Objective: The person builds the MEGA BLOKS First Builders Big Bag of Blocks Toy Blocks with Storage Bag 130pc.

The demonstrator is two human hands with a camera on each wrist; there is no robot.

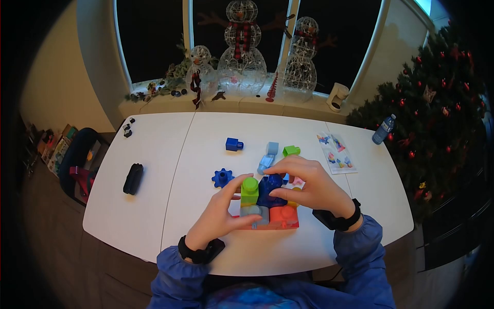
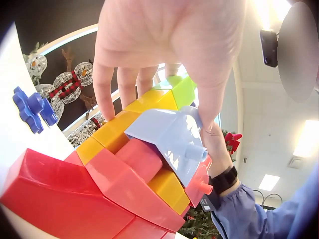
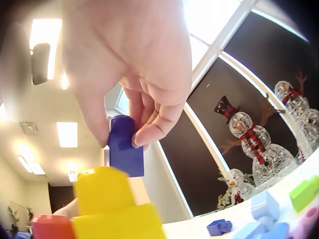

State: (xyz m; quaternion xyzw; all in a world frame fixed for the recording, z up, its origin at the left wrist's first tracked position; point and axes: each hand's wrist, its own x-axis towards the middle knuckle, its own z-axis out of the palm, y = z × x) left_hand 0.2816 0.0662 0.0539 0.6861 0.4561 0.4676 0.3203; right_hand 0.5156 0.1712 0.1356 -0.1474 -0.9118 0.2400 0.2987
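A stack of toy building blocks stands near the table's front edge, on a red base (image 2: 55,194). Its upper part has a lime-green block (image 1: 250,191), a pale grey-blue sloped block (image 2: 172,137), a coral block (image 1: 283,216) and yellow blocks (image 3: 104,194). My left hand (image 1: 218,213) grips the stack from the left, thumb at the sloped block and fingers along the far side. Over the stack, my right hand (image 1: 309,180) pinches a dark blue block (image 3: 125,149) between thumb and fingers. In the head view, this block's lower end overlaps the stack.
Beyond the stack lie a blue gear piece (image 1: 223,178), another dark blue block (image 1: 234,144), light blue pieces (image 1: 267,160) and a green block (image 1: 291,150). A picture sheet (image 1: 337,154) and a bottle (image 1: 384,129) are right; a black case (image 1: 133,178) is left.
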